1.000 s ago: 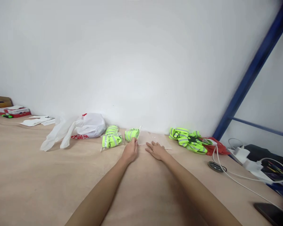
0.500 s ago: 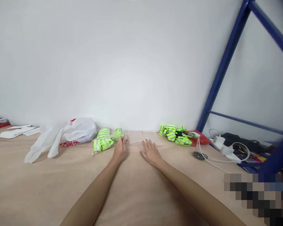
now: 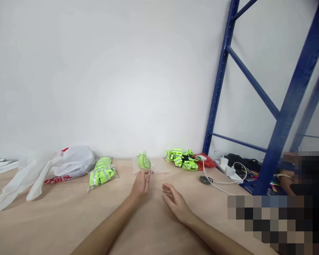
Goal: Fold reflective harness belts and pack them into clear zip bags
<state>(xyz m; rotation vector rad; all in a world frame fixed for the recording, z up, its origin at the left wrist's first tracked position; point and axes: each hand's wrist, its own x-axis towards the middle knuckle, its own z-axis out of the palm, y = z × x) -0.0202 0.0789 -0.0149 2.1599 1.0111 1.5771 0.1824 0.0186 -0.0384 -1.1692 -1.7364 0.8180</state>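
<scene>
Tan table surface point(image 3: 55, 221) runs across the foreground, both forearms reaching in over it. Right hand point(image 3: 177, 202) nearest: fingers loosely curved and side by side, thumb apart from them, palm turned toward the other hand, nothing seen in it; can't tell if it touches the table. Left hand point(image 3: 140, 185) a bit farther out: thumb and fingers pinching the lower end of the bagged strap point(image 3: 143, 161), a yellow-green reflective roll in clear plastic. Bagged strap stands up just beyond the left fingertips, tilted slightly, ahead and to the left of the right hand, well apart from that one. Behind it, flat clear bags point(image 3: 159, 166) lie on the table; touching or not, can't tell. Left side: two more strap packs point(image 3: 102, 174), together, front one in clear plastic, then a white plastic bag point(image 3: 76, 164) with red print, then white sheets point(image 3: 1, 165). Right side: black oval object point(image 3: 205, 180) near a white cable point(image 3: 220, 183); past it, a loose strap bundle point(image 3: 180, 159) beside red cloth point(image 3: 209, 161), white chargers point(image 3: 229, 171) farther right. Blue metal frame point(image 3: 218, 88) at right, another person's arm point(image 3: 287, 181) beyond its post, partly blurred. White wall point(image 3: 122, 71) behind.
</scene>
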